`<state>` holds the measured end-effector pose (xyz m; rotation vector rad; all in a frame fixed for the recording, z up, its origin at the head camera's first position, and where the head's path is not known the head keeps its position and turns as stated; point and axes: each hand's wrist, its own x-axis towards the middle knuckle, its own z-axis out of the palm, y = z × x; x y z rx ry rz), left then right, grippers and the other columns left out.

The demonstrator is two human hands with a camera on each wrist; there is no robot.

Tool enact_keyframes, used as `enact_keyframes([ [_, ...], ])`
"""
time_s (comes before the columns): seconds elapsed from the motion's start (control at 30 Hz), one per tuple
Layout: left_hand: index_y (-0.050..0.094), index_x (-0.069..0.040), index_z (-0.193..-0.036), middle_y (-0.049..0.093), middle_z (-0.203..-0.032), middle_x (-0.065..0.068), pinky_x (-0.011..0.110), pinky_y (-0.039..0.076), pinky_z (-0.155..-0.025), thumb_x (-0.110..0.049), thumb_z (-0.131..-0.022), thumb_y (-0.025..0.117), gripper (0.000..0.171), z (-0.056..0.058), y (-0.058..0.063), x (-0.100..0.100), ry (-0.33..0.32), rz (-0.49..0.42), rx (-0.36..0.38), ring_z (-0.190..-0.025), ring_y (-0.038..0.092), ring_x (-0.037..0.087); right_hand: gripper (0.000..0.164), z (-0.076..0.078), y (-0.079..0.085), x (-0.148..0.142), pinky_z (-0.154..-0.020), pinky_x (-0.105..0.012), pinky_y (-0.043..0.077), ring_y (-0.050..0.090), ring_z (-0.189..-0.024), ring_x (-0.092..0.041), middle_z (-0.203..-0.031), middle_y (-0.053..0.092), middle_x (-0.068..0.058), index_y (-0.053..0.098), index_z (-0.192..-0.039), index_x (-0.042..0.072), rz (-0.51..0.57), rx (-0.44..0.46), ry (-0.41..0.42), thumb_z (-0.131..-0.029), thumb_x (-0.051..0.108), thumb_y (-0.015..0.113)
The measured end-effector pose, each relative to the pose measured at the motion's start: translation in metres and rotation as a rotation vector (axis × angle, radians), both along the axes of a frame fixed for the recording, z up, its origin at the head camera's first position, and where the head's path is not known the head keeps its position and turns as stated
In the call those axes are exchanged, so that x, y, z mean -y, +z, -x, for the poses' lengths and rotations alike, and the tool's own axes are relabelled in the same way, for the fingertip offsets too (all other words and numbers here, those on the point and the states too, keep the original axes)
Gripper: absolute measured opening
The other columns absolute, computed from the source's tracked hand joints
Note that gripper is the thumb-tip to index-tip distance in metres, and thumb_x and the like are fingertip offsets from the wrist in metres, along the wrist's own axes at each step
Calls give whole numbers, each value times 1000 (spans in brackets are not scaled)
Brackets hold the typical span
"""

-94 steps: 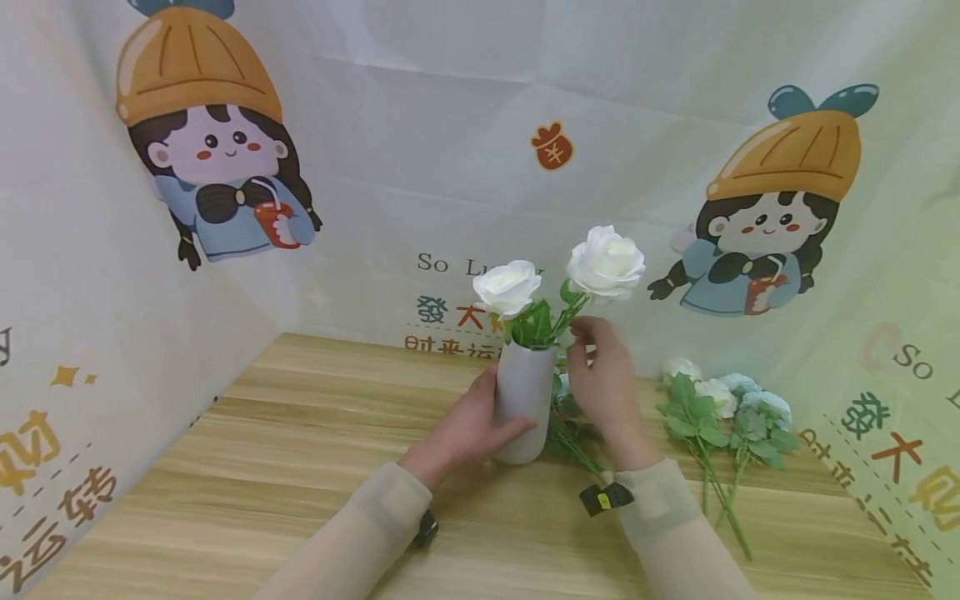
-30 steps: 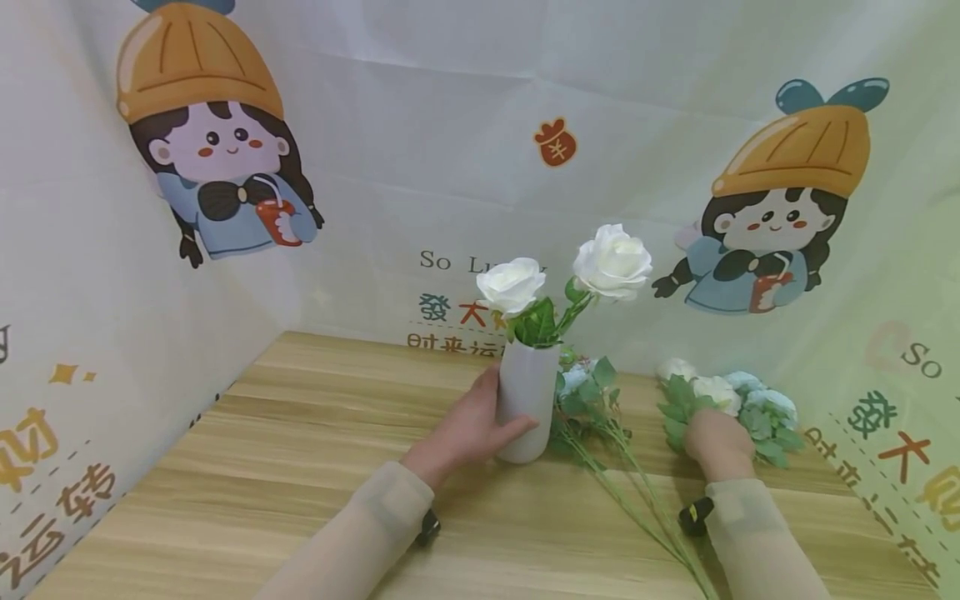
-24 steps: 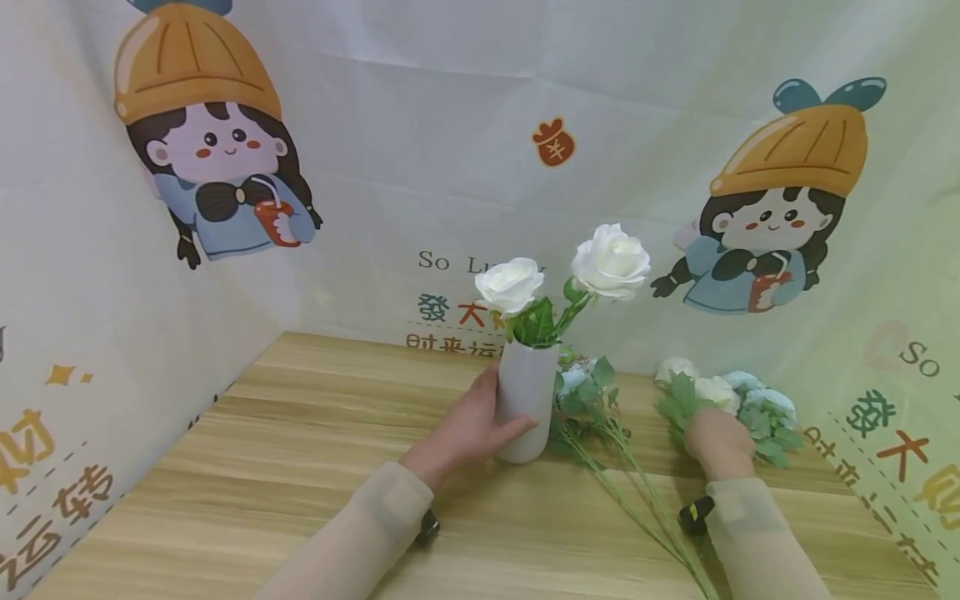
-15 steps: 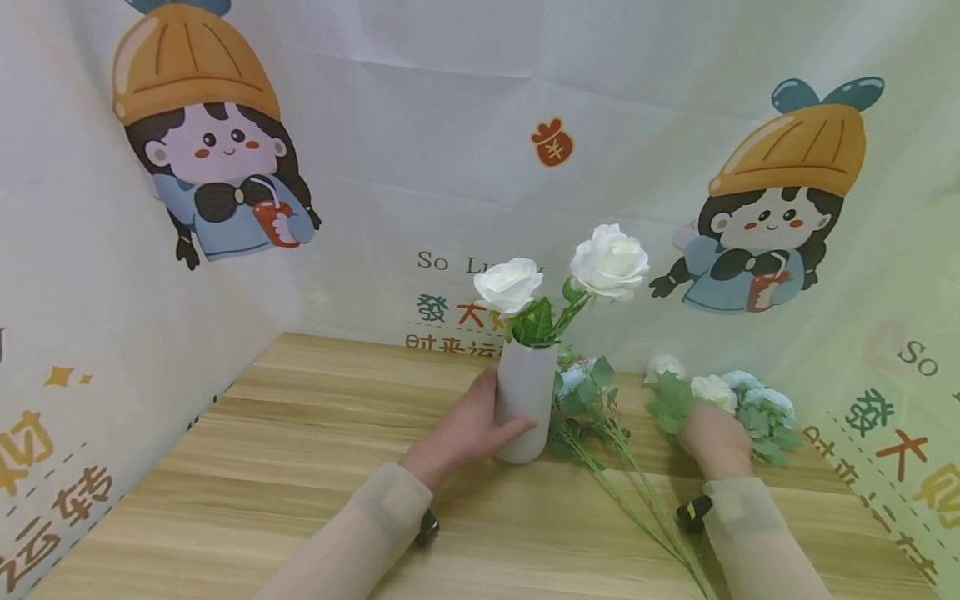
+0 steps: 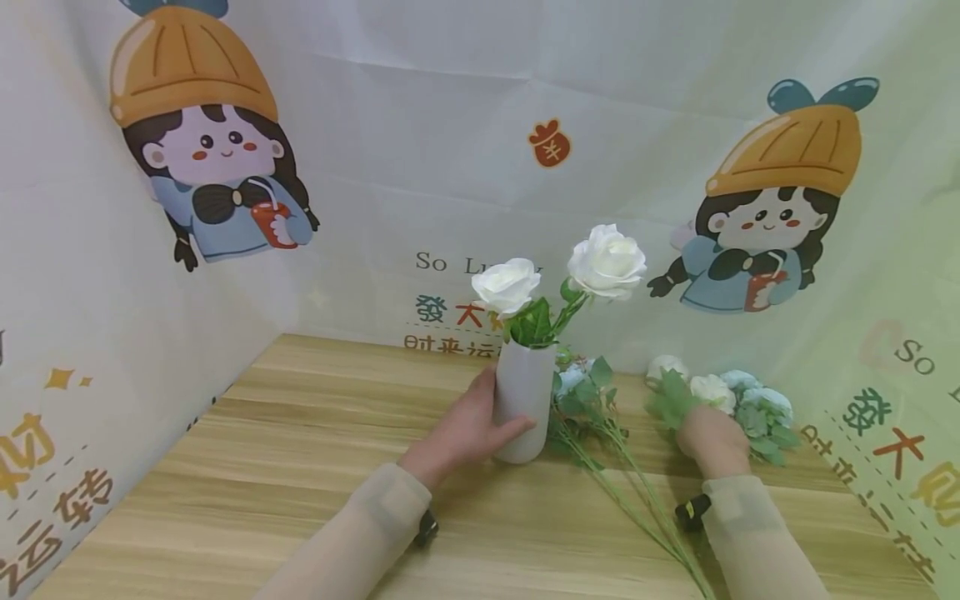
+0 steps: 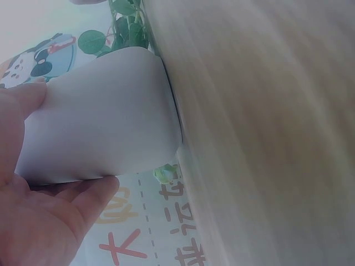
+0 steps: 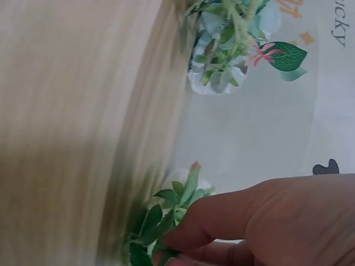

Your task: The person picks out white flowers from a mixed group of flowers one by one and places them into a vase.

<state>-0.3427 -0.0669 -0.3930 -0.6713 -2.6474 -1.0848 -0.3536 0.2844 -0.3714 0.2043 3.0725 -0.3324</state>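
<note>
My left hand [image 5: 465,425] grips the white vase [image 5: 525,404], its thumb across the front and its fingers round the far side. Upright on the table, the vase holds two white roses, a lower rose [image 5: 506,286] at left and a taller rose [image 5: 607,262] leaning right. My right hand [image 5: 712,440] is at the flowers on the right. In the right wrist view, its thumb and fingers pinch a white rose [image 7: 191,176] among the green leaves just below the bloom. Most of that stem is hidden behind the hand and forearm.
Pale blue flowers [image 5: 573,379] lie right of the vase, their long stems [image 5: 637,500] running toward the front edge. Another white rose [image 5: 712,392] and more blue flowers [image 5: 765,408] lie past my right hand. A printed cloth [image 5: 360,167] hangs behind the wooden table [image 5: 300,433].
My right hand has left the roses in the vase and moved right to the lying flowers. The white rose it pinches has shifted slightly left. My left hand stays on the vase.
</note>
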Motion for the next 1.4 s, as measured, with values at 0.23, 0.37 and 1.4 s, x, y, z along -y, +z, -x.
enact_keyframes([
  [0.23, 20, -3, -151, 42, -138, 18, 45, 46, -100, -48, -89, 72, 93, 1, -1, 0, 6, 9, 0, -119, 48, 26, 26, -2, 10, 3, -57, -50, 54, 58, -74, -35, -93, 62, -30, 65, -92, -12, 17, -44, 18, -92, 8, 47],
  [0.37, 20, -2, -150, 43, -137, 18, 45, 46, -100, -48, -89, 72, 93, 1, 0, 0, 4, 12, -5, -118, 49, 27, 30, -2, 15, 6, -58, -53, 53, 59, -81, -40, -102, 61, -34, 62, -104, -13, 33, -63, 8, -95, 10, 46],
  [1.4, 22, -2, -149, 45, -135, 18, 45, 47, -98, -48, -88, 73, 91, 3, -2, 0, 0, 13, -27, -117, 50, 26, 37, -29, 62, 51, -37, -41, 43, 61, -72, -36, -103, 66, -24, 56, -126, 1, 121, -396, -3, -92, 7, 43],
])
